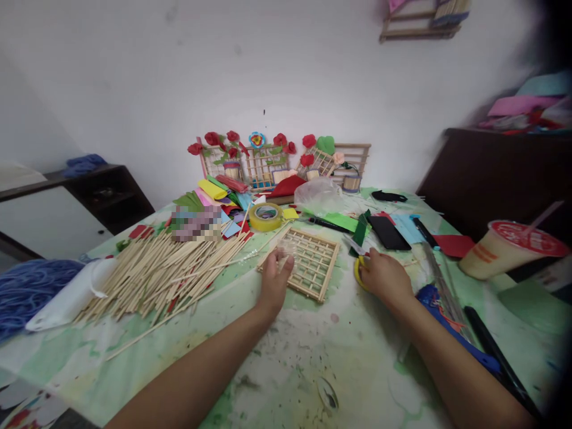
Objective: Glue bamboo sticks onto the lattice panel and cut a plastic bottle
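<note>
A square lattice of thin wooden sticks (313, 262) lies flat on the table in front of me. My left hand (273, 280) is at its left edge, fingers curled around a crinkled, clear plastic piece (289, 251) whose exact kind I cannot make out. To the right of the lattice, my right hand (386, 275) is closed on yellow-handled scissors (358, 273). The fingers partly hide them, and their blades point away from me, close to a dark green strip (361, 227).
Loose sticks (152, 271) are heaped at left, beside blue yarn (36, 292). Behind the lattice are a tape roll (266, 217) and a plastic bag (318, 195). At right are a phone (388, 232), a glue gun (456, 328) and a drink cup (504, 250). Flowered stick frames (268, 164) line the wall.
</note>
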Demonstrator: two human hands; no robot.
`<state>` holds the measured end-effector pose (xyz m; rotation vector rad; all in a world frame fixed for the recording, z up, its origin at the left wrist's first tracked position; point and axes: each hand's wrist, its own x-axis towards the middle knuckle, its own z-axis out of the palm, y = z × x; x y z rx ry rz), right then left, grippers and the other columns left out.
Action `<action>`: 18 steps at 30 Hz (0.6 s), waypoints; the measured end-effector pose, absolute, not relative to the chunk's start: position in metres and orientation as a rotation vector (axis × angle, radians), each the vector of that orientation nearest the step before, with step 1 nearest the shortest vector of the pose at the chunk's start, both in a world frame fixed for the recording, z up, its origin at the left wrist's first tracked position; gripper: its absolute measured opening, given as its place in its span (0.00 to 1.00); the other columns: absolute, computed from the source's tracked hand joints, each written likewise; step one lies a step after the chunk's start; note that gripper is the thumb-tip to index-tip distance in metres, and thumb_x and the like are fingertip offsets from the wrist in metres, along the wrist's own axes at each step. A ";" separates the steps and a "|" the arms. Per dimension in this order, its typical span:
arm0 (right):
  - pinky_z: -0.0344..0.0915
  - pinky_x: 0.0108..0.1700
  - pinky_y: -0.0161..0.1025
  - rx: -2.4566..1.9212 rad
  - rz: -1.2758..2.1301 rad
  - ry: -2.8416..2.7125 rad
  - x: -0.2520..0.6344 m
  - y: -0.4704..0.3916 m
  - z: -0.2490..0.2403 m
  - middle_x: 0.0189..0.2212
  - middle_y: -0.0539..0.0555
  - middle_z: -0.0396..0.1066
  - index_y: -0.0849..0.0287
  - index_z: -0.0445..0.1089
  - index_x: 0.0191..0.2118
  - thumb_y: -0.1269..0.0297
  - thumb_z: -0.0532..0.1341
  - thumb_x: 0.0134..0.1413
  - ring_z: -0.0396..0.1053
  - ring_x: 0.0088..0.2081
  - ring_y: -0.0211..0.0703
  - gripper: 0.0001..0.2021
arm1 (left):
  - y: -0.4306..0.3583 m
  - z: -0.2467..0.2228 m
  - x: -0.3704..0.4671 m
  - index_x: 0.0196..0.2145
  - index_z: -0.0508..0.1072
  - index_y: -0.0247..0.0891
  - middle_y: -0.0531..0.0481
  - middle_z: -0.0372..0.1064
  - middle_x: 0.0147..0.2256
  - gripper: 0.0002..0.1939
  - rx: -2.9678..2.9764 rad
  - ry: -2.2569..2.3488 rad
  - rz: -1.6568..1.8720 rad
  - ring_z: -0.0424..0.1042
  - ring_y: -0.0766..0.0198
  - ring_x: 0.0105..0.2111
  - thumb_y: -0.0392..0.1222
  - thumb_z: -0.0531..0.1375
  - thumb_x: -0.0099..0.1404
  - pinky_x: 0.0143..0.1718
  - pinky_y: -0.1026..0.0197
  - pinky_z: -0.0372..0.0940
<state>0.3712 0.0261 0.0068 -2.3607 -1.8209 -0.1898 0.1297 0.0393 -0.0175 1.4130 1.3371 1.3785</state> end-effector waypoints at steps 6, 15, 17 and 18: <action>0.59 0.43 0.46 -2.311 -0.235 -1.949 0.354 0.039 0.027 0.38 0.70 0.72 0.68 0.72 0.39 0.58 0.52 0.57 0.67 0.45 0.60 0.18 | 0.039 -0.019 0.131 0.47 0.65 0.37 0.43 0.64 0.48 0.23 1.430 1.297 1.387 0.61 0.57 0.51 0.56 0.54 0.62 0.56 0.52 0.52; 0.62 0.51 0.51 -2.234 0.126 -2.104 0.310 0.107 0.021 0.45 0.57 0.69 0.63 0.69 0.44 0.58 0.58 0.59 0.66 0.48 0.47 0.14 | 0.042 -0.021 0.130 0.46 0.67 0.37 0.43 0.67 0.47 0.24 1.377 1.215 1.439 0.63 0.55 0.52 0.58 0.54 0.61 0.55 0.53 0.54; 0.64 0.49 0.51 -2.232 0.232 -2.063 0.315 0.108 0.019 0.46 0.56 0.68 0.62 0.68 0.45 0.58 0.58 0.59 0.67 0.46 0.46 0.14 | 0.041 -0.021 0.129 0.46 0.68 0.38 0.43 0.67 0.48 0.24 1.375 1.201 1.451 0.63 0.55 0.52 0.59 0.55 0.60 0.55 0.52 0.54; 0.65 0.48 0.49 -2.221 0.295 -2.038 0.319 0.107 0.020 0.45 0.56 0.68 0.62 0.68 0.45 0.58 0.58 0.59 0.68 0.45 0.45 0.13 | 0.041 -0.021 0.129 0.46 0.68 0.38 0.43 0.67 0.48 0.24 1.379 1.201 1.455 0.63 0.55 0.52 0.59 0.55 0.60 0.55 0.52 0.54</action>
